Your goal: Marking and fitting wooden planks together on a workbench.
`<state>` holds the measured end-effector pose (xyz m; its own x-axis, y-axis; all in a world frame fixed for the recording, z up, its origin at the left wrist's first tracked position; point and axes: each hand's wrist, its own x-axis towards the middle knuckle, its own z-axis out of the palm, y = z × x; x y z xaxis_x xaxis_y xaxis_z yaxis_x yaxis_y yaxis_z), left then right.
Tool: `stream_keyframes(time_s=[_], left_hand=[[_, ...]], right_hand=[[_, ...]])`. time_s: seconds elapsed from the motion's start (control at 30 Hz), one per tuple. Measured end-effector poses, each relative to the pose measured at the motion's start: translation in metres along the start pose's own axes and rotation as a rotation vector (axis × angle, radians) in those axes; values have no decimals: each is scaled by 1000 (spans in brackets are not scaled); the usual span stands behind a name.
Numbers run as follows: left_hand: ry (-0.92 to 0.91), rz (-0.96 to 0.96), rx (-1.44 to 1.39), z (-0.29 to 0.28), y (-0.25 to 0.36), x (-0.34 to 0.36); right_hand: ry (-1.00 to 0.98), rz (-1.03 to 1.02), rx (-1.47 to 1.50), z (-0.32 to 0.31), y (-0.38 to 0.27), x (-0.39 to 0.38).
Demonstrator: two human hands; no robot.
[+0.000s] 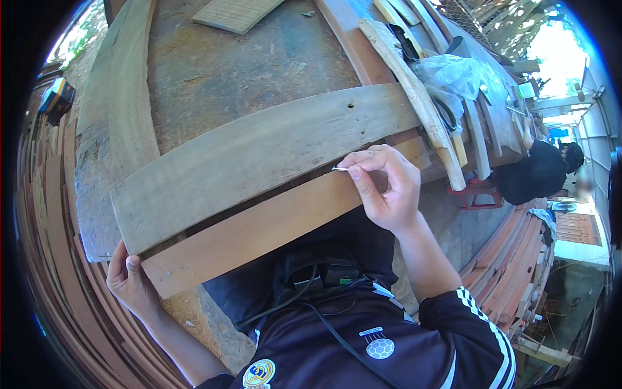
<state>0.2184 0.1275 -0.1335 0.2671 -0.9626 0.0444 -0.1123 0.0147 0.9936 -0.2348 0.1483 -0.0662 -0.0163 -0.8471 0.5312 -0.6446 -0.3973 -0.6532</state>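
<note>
Two long boards lie nearly side by side across my front, with a dark narrow gap between them. The farther is a weathered grey-brown board [259,152] with a small dark hole toward its right end. Nearer to me lies a smoother light-brown board [253,230]. My left hand [133,279] is closed around the left end of the boards, thumb up at the corner of the nearer one. Above the nearer board's right part, my right hand [385,185] pinches a small thin pale piece [339,169] between thumb and fingertips; its kind is too small to tell.
Under the boards is a worn worktable [240,78]. At its right lie a rough pale strip of wood [414,97] and a clear plastic bag [453,74]. Stacked planks [48,214] line the left. A co-worker [534,172] in dark clothes is beside a red stool [476,194].
</note>
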Motion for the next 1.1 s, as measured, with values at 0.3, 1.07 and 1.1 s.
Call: stream_keyframes(time_s=[0.3,1.07,1.1], left_hand=[[-21,13,-83,13,-8,9],[-75,56,-294,37,24,-2],[-81,58,-304,37,25,-2]], right_hand=[[4,-62,-83,-6,1,3],[-96,-27,-115,-8,2,-9],[-101,-28,-112,-7,2,-9]])
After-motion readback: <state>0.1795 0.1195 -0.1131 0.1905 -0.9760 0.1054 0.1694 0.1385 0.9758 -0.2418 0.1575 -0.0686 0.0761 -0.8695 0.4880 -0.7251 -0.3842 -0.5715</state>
